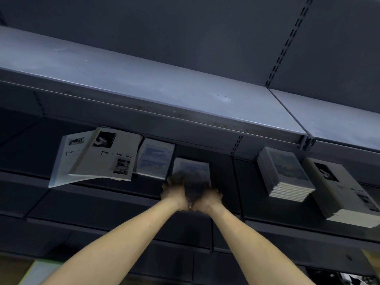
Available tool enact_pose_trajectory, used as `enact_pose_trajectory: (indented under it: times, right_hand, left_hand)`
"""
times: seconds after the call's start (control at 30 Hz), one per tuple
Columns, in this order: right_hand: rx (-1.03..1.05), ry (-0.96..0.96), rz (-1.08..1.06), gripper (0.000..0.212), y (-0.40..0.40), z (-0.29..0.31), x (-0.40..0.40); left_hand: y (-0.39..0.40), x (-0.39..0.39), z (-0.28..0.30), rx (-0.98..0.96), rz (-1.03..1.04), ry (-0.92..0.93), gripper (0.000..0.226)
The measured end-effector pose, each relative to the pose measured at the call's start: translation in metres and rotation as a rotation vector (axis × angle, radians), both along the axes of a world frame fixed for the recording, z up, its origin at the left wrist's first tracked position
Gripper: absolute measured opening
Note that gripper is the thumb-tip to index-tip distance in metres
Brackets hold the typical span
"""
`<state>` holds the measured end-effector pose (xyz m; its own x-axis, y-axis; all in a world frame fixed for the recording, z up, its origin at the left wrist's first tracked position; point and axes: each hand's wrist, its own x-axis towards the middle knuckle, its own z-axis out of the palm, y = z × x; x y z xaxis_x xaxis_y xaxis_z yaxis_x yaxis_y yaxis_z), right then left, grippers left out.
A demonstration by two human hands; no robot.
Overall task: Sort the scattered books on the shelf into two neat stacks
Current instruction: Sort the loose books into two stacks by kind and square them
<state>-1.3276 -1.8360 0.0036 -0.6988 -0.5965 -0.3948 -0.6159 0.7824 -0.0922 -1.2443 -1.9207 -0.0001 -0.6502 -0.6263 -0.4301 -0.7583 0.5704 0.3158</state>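
Both my hands grip the near end of a blue-covered book (192, 168) in front of the dark shelf: my left hand (174, 192) on its left corner, my right hand (207, 197) on its right. To the left lie two white books titled "Time Memory" (109, 155), one askew over the other (61, 161), and beside them another blue book (154, 159). On the right stands a neat stack of blue books (285, 173) and next to it a stack of white books (345, 192).
A grey upper shelf board (144, 83) overhangs the books closely. A slotted upright (236, 145) divides the two bays. Dark lower shelves (102, 212) run below my arms. A bit of floor shows at the bottom left.
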Motion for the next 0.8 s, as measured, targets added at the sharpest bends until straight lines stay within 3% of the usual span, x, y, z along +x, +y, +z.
enact_pose_trajectory:
  times: [0.13,0.2,0.27,0.33,0.43,0.63,0.8]
  right_hand:
    - [0.119,-0.007,0.088,0.092,0.003,0.013,0.011]
    - [0.142,-0.008,0.091,0.106,0.006,0.014,0.018]
    - [0.114,-0.025,0.032,0.128,0.009,0.007,0.022]
    - [0.067,-0.014,-0.012,0.135,0.014,0.001,0.028]
    - [0.051,0.005,-0.045,0.134,0.018,-0.003,0.034]
    - [-0.011,-0.070,-0.139,0.118,0.014,-0.008,0.047]
    - [-0.039,-0.117,-0.283,0.127,0.016,0.000,0.057]
  left_hand:
    - [0.014,0.006,-0.003,-0.126,0.010,-0.170,0.100]
    - [0.019,0.010,-0.004,-0.184,-0.009,-0.196,0.102]
    - [0.021,0.016,-0.007,-0.248,-0.031,-0.182,0.092]
    - [0.024,0.024,-0.013,-0.327,-0.064,-0.140,0.074]
    - [0.027,0.031,-0.019,-0.419,-0.110,-0.114,0.062]
    - [0.031,0.036,-0.022,-0.450,-0.178,-0.118,0.068]
    - [0.024,0.047,-0.034,-0.443,-0.150,-0.034,0.078]
